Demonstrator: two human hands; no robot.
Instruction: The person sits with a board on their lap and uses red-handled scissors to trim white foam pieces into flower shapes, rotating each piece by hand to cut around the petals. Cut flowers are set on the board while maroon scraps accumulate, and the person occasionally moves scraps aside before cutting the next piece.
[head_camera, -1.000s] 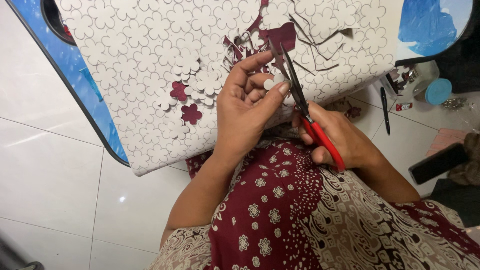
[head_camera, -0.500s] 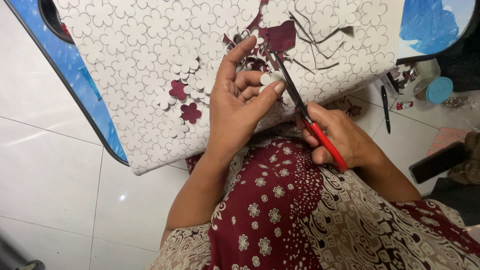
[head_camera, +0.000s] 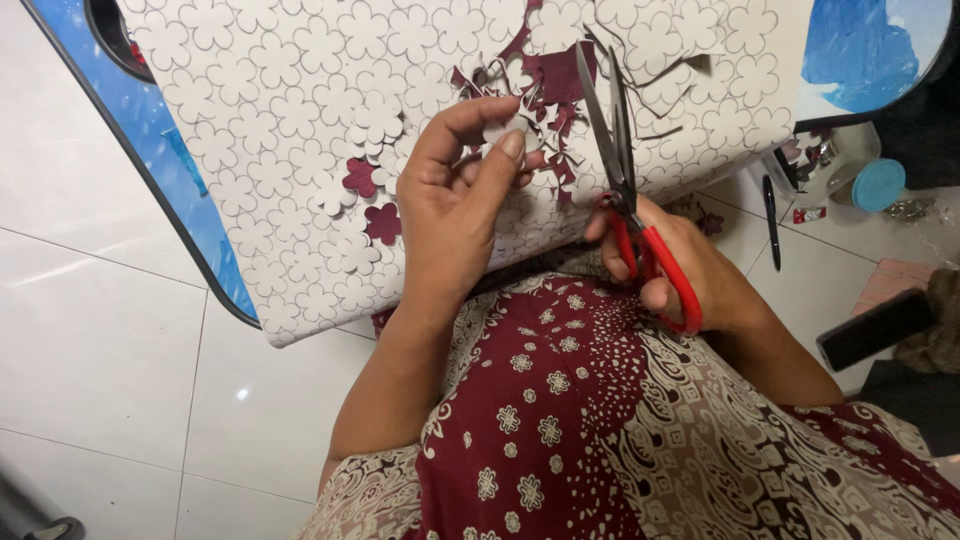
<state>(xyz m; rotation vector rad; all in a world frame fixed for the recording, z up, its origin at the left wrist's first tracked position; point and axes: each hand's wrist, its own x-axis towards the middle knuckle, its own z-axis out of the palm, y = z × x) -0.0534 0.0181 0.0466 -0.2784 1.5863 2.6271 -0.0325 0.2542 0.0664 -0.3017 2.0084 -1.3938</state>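
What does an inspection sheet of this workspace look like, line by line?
Surface: white sheet stamped with flower outlines, lying over a blue board and the lap.
Job's things: red-handled scissors; small white flower piece.
Clutter: loose cut flowers on the sheet; dark red holes where flowers were cut.
Hands: left hand pinches the flower piece; right hand holds the scissors, blades nearly closed.
Cables: nothing seen.
Surroundings: white tiled floor, black pen, blue lid, dark phone.

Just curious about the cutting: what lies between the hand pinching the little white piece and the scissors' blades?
In the head view, between the left hand and the scissors lies cut-up white flower-patterned sheet: ragged leftover strips with dark red showing through the holes.
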